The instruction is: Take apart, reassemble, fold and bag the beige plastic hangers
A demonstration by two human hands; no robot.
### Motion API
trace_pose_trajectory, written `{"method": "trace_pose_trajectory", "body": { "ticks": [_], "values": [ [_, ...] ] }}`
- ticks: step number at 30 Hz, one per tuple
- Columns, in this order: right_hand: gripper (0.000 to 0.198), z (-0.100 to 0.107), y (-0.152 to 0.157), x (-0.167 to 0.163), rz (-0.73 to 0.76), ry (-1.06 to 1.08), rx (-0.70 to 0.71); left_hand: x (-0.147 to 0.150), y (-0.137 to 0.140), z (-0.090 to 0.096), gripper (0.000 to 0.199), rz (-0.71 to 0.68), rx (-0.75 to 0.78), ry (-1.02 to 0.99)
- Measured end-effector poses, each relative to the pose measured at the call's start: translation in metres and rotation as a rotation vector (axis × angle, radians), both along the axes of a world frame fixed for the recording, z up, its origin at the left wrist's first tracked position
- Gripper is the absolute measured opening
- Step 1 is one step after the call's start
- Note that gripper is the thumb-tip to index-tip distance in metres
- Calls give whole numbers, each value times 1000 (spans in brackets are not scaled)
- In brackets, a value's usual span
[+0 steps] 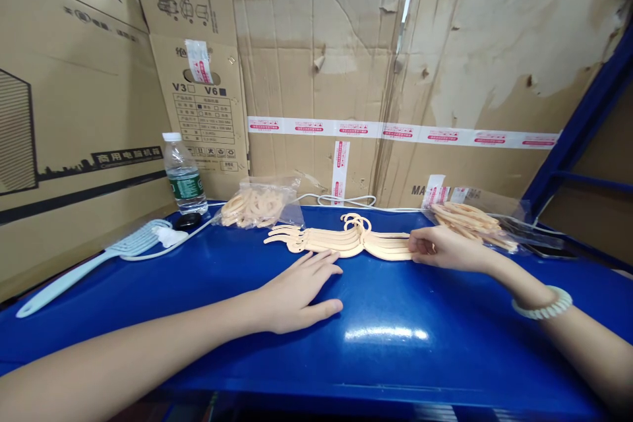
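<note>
A fanned row of flat beige curved pieces [331, 241] lies on the blue table, with curled ends at the left and ring-like loops at the middle top. My left hand [299, 290] rests palm down just in front of them, fingers spread, its fingertips at the near edge of the row. My right hand [445, 248] has its fingers closed in a pinch at the right end of the row. The tips of those pieces are hidden behind its fingers.
Behind the row lie a clear bag of beige rings [260, 204] and, at right, a bag of longer beige pieces [465, 219]. A water bottle [184, 175], black lid [188, 221], pale blue brush [99, 264] and white cable [346, 200] lie around. Cardboard [316, 79] walls the back.
</note>
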State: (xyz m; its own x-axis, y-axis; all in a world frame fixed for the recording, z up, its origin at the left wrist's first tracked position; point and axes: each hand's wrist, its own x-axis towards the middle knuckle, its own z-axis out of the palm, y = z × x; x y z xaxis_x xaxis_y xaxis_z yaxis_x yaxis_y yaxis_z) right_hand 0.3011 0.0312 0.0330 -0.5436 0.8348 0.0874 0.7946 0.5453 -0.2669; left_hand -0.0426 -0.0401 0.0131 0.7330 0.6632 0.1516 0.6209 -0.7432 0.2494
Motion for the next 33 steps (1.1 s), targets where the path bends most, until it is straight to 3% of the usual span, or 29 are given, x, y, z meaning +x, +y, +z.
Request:
{"method": "trace_pose_trajectory", "body": {
  "ticks": [12,21,27,33],
  "values": [
    [17,2,-3,-6,-7,-6,94,3,-1,-4,36,60,130,-144],
    [16,-2,-4,-6,-12,-15,160,3,1,-6,3,23,159,-259],
    [30,-1,-4,-9,-15,-7,191,5,5,-8,15,42,152,-246],
    [29,-1,-3,-8,-10,7,176,5,7,-8,23,45,127,-236]
  ]
}}
